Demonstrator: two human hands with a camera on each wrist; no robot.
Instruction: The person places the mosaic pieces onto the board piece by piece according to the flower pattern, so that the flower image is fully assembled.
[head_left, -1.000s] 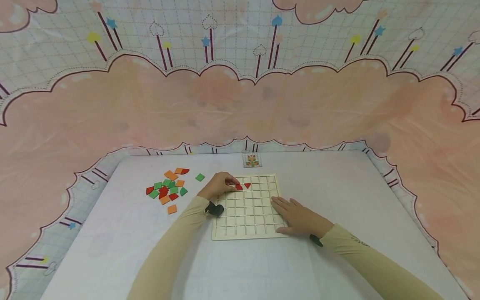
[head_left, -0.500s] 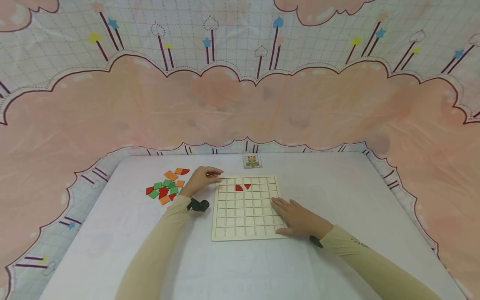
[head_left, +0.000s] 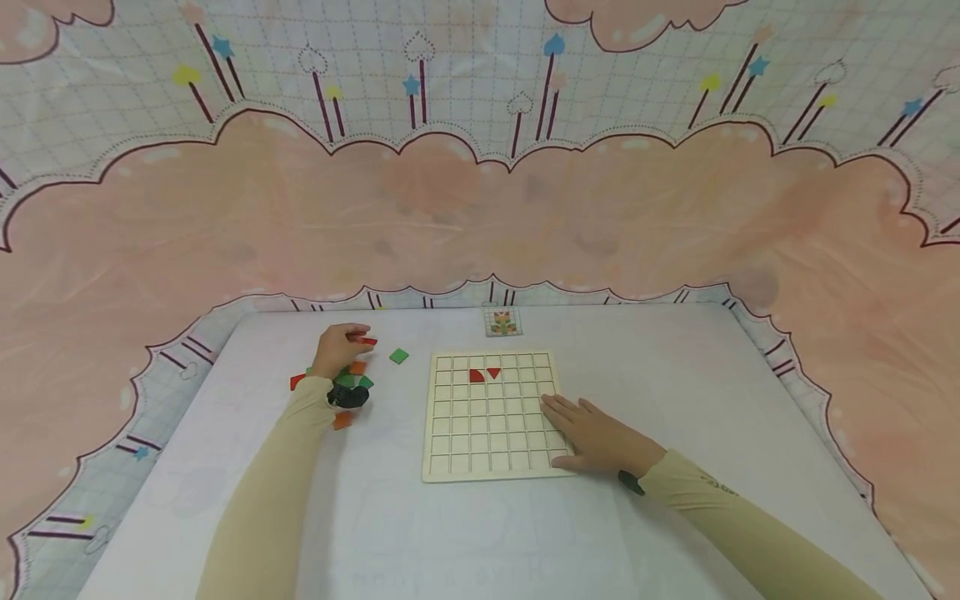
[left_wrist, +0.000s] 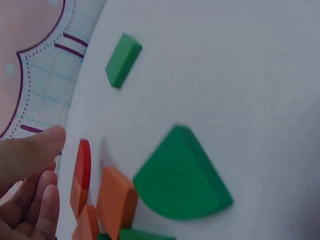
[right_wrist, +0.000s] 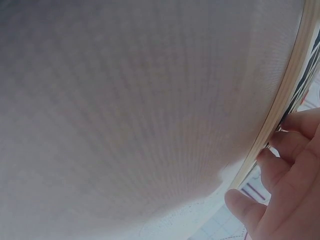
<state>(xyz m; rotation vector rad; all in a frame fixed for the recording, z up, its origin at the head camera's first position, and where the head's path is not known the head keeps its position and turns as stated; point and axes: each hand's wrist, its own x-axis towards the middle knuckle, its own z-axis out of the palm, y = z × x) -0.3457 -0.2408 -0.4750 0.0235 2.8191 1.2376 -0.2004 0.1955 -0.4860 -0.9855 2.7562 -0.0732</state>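
My left hand (head_left: 341,350) hovers over the pile of coloured tiles at the left, its thumb and fingers apart. Just beyond the fingertips lies a red quarter-round tile (left_wrist: 83,162), touching an orange square tile (left_wrist: 78,197). A green quarter-round tile (left_wrist: 180,177) is close by in the left wrist view. My right hand (head_left: 600,435) rests on the right edge of the wooden grid board (head_left: 480,471), fingers spread straight. On the board, a red quarter-round tile (head_left: 476,376) and a red triangle tile (head_left: 493,372) sit in the second row. The left forearm and hand hide part of the pile.
A small pattern card (head_left: 502,322) with a flower design lies behind the board. One green square tile (head_left: 399,356) lies apart between the pile and the board. A patterned cloth (head_left: 480,217) hangs behind the white table (head_left: 675,367).
My left hand has let go of the red quarter-round tile on the board and moved left, past the lone green tile, to the pile. The right hand has stayed put.
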